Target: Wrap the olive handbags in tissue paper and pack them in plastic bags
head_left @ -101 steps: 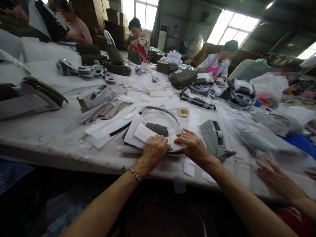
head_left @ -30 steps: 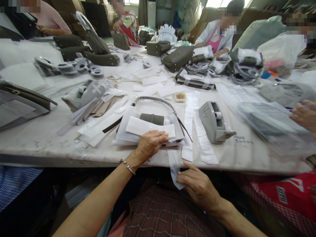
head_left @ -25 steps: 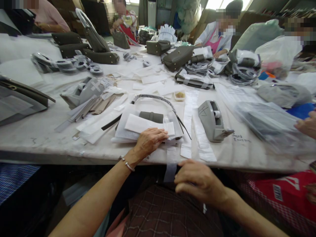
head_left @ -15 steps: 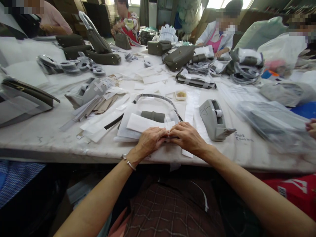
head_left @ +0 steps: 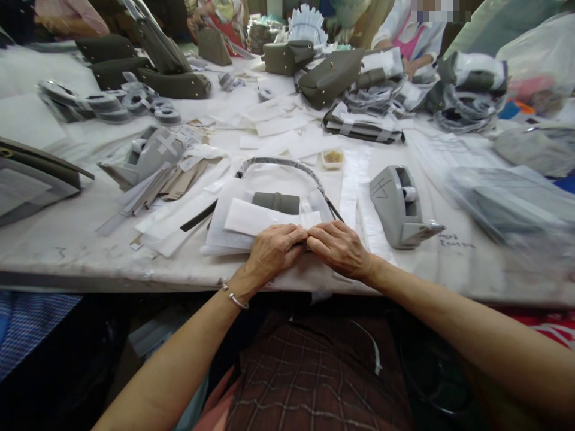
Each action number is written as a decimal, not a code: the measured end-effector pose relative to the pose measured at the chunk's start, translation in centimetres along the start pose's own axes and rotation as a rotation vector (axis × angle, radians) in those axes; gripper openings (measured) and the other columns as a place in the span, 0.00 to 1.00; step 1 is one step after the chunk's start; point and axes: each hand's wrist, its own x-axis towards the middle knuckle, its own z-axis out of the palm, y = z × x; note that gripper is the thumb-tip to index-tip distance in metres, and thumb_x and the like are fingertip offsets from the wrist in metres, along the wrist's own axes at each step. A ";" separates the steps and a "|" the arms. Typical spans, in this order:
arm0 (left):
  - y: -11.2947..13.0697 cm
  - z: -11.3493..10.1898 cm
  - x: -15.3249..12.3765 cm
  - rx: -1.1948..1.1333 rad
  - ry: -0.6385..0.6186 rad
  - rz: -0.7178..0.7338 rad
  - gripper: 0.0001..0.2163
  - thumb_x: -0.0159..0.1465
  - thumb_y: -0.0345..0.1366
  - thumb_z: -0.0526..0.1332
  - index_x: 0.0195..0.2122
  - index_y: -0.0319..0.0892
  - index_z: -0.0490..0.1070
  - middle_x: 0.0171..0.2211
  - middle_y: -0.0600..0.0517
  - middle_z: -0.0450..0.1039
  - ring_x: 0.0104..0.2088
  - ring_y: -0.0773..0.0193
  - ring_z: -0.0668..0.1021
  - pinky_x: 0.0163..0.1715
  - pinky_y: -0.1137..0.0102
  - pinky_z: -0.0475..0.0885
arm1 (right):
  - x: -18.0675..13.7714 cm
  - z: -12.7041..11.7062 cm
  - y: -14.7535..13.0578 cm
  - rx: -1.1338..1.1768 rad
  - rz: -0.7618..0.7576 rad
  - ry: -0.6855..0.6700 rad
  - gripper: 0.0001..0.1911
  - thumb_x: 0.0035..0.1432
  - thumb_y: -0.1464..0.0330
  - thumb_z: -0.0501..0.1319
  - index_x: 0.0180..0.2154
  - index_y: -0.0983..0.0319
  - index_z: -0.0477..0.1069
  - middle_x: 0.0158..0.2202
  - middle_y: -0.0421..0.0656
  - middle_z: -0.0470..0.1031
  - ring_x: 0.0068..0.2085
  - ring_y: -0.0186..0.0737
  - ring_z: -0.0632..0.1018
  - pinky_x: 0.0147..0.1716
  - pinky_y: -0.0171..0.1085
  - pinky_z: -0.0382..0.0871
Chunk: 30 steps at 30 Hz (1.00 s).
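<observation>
My left hand (head_left: 277, 246) and my right hand (head_left: 338, 246) meet at the near edge of an olive-grey handbag (head_left: 282, 203). Both hands are closed, thumbs and fingertips pinched together; what lies between them is hidden. White foam sheet (head_left: 217, 234) surrounds the bag, and a folded white strip (head_left: 251, 218) lies across its front, close to my left fingers. The bag's handle (head_left: 279, 160), wrapped in clear film, arches away from me on the table. A dark strap end (head_left: 199, 216) sticks out to the left.
Right of my hands stands a grey tape dispenser (head_left: 398, 206); another dispenser (head_left: 155, 149) is at left beside card strips (head_left: 182, 179). A small tub (head_left: 333, 158) sits beyond the bag. Several handbags (head_left: 330, 78) and plastic-wrapped pieces cover the far side, where co-workers (head_left: 411, 36) stand.
The view has tilted down and shifted slightly. My hands stay together at the bag's near edge; the right fingers have curled in more tightly.
</observation>
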 end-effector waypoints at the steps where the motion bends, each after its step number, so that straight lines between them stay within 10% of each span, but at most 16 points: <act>1: 0.0 0.2 0.0 0.020 0.018 0.023 0.08 0.66 0.35 0.62 0.46 0.46 0.73 0.45 0.51 0.78 0.46 0.60 0.79 0.49 0.64 0.72 | 0.0 0.3 -0.1 0.013 0.018 0.000 0.12 0.69 0.72 0.50 0.39 0.59 0.72 0.40 0.45 0.79 0.42 0.41 0.75 0.43 0.42 0.66; 9: 0.4 0.8 -0.4 0.144 0.064 0.133 0.06 0.69 0.33 0.58 0.44 0.44 0.73 0.47 0.50 0.78 0.49 0.61 0.78 0.52 0.64 0.70 | -3.9 -1.6 -0.9 0.297 0.099 0.150 0.11 0.64 0.69 0.61 0.48 0.59 0.72 0.45 0.45 0.79 0.51 0.43 0.76 0.49 0.44 0.68; 18: 0.4 0.7 -0.5 0.144 0.051 0.148 0.06 0.69 0.32 0.58 0.45 0.44 0.72 0.47 0.51 0.78 0.52 0.60 0.76 0.53 0.63 0.69 | -9.1 -0.2 -5.6 0.272 0.009 -0.125 0.22 0.66 0.75 0.54 0.60 0.58 0.66 0.61 0.45 0.71 0.66 0.48 0.64 0.64 0.54 0.60; 24: 0.4 0.6 -0.6 0.139 0.055 0.152 0.06 0.68 0.32 0.58 0.44 0.44 0.72 0.46 0.51 0.78 0.51 0.61 0.77 0.53 0.63 0.69 | -6.3 0.3 -5.1 0.475 0.030 0.102 0.15 0.66 0.75 0.54 0.51 0.63 0.71 0.47 0.49 0.80 0.55 0.44 0.77 0.56 0.47 0.71; 30: 0.4 0.7 -0.6 0.131 0.035 0.148 0.07 0.69 0.32 0.57 0.45 0.44 0.73 0.45 0.50 0.78 0.52 0.61 0.76 0.54 0.63 0.69 | -5.8 -0.1 -6.0 0.587 0.385 0.126 0.10 0.68 0.70 0.52 0.40 0.60 0.73 0.30 0.43 0.78 0.30 0.36 0.79 0.32 0.33 0.74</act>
